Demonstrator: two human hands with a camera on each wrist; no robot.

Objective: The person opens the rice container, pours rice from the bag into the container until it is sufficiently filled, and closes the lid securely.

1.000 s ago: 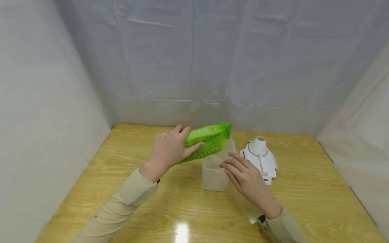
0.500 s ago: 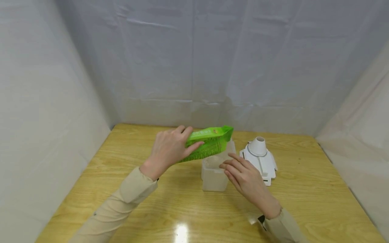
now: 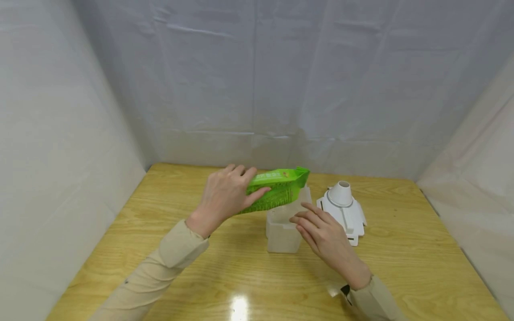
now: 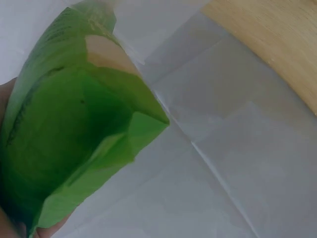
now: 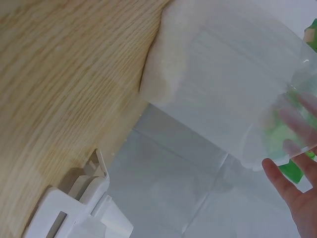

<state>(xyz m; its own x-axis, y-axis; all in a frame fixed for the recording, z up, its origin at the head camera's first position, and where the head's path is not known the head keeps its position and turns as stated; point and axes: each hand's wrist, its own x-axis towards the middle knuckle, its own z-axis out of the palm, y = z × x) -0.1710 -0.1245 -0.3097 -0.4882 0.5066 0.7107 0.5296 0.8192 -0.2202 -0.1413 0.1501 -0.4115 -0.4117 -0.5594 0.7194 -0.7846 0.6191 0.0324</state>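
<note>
Left hand (image 3: 225, 196) grips a tilted green bag (image 3: 275, 192) above the container (image 3: 283, 240); right hand (image 3: 327, 238) (fingers loosely extended) touches it. Room extends left to the bench (image 3: 132, 236) edge.

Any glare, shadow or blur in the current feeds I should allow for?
Head: a bright glare spot on the table near the bottom edge; left wrist: dim and soft, the print on the bag unreadable; right wrist: hazy, the green bag blurred through the wall of the tub, a shadow beside the white plastic piece.
</note>
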